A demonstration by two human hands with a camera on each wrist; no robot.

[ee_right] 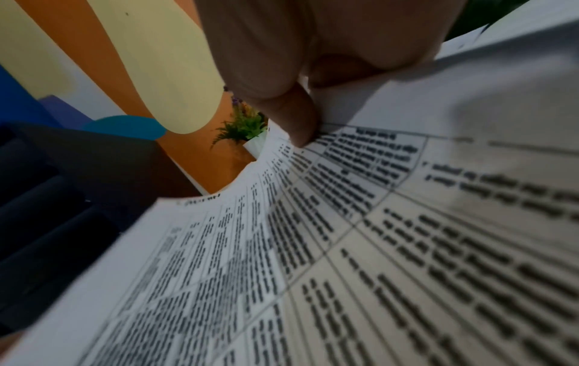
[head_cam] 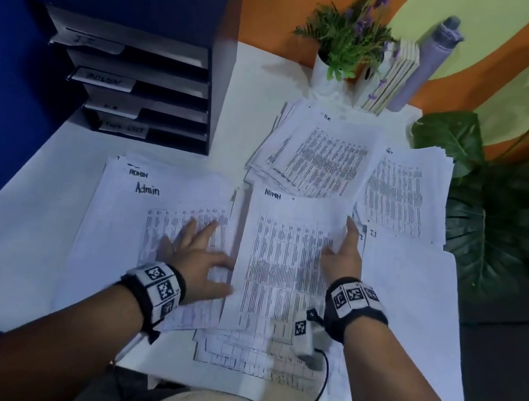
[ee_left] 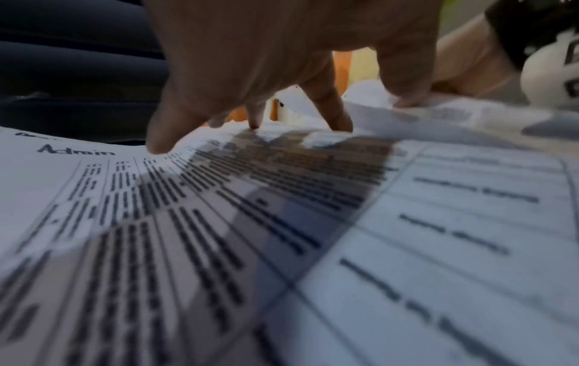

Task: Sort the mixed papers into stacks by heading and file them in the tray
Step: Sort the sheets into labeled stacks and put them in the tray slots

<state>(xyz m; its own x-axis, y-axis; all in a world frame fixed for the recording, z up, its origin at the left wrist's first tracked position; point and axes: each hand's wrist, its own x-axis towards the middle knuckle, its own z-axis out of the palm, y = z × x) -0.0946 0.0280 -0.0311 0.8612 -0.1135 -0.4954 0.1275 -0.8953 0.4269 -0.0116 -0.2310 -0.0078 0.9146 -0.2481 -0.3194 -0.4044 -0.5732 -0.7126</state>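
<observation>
While left hand point(head_cam: 199, 256) steadies, right hand point(head_cam: 342, 257) pinches Admin sheet point(head_cam: 285, 259).

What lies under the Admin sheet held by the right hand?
Under the Admin sheet, gridded sheets stick out at its near edge; their headings are covered. Right hand pinches it.

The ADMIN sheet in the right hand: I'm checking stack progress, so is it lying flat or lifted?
Lifted. The right hand pinches the ADMIN sheet at its right edge; the right wrist view shows it curving up.

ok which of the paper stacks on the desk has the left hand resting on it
The Admin stack at the near left: the left hand rests on it with fingers spread, while the right hand pinches a separate Admin sheet.
</observation>
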